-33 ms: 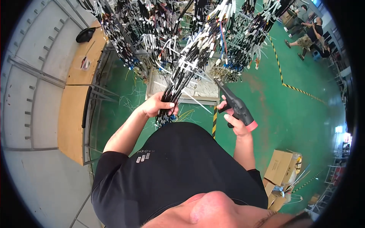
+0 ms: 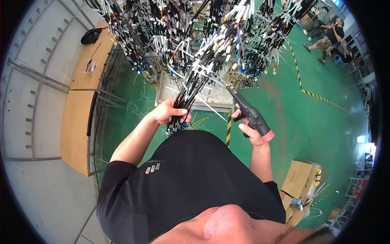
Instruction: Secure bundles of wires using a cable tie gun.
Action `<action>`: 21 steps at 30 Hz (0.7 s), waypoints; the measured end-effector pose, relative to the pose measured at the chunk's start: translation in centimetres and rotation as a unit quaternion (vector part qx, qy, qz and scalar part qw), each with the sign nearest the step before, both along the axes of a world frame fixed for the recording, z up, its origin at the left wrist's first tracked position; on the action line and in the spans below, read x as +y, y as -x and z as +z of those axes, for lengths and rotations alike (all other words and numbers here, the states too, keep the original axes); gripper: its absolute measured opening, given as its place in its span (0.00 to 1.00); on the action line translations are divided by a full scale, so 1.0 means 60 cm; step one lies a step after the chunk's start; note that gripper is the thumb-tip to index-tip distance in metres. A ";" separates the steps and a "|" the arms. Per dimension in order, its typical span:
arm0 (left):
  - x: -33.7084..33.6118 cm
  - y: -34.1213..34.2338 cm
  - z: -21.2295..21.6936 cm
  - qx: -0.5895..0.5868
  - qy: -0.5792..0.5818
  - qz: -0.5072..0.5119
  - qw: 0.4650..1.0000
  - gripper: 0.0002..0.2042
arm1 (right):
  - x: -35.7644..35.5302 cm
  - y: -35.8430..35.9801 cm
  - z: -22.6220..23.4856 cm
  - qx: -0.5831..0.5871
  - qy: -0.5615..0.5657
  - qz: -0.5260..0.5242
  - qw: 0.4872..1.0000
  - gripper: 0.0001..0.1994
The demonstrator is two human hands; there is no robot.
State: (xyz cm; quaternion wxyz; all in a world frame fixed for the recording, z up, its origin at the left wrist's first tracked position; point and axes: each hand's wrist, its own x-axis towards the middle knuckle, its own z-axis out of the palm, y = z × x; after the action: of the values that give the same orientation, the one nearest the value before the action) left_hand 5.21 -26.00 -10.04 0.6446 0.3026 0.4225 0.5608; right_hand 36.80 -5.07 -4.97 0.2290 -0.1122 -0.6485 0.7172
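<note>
My left hand (image 2: 167, 112) is wrapped round the lower part of a thick bundle of black cables (image 2: 199, 83) with many white connectors. The bundle slants up and away to the right into a hanging mass of cables. A white cable tie (image 2: 202, 67) circles it, and its tail runs toward the nose of a black cable tie gun (image 2: 252, 116) with a red end. My right hand (image 2: 252, 132) grips this gun by its handle, fingers near the trigger. Another white strip (image 2: 212, 109) sticks out of the bundle, below the gun's nose.
Several cable bunches (image 2: 170, 36) hang ahead over a pale metal platform (image 2: 164, 91). A wooden bench (image 2: 77, 126) stands along the left wall, with a black bag (image 2: 91, 36) at its far end. Cardboard boxes (image 2: 298, 179) sit at the lower right. Two people (image 2: 335, 34) are far right.
The cable tie gun has shifted slightly left, its nose nearer the cable bundle. My left hand keeps its hold in the same place.
</note>
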 end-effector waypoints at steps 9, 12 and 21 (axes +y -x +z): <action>-0.017 0.043 0.007 -0.001 0.034 -0.005 0.999 0.07 | -0.050 0.059 0.042 -0.112 -0.250 0.058 0.960 0.23; -0.019 0.041 0.019 0.018 0.075 0.023 0.997 0.07 | -0.068 0.083 0.043 -0.102 -0.272 0.050 0.956 0.22; -0.032 0.060 0.043 0.066 0.093 0.029 0.993 0.07 | -0.083 0.102 0.053 -0.147 -0.288 0.064 0.944 0.25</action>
State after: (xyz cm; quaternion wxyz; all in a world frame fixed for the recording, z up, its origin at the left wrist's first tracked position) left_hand 1.61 -27.92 -7.45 0.6242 0.2658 0.5229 0.5162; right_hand 30.71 -10.06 -1.76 0.1071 -0.1039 -0.8596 0.4887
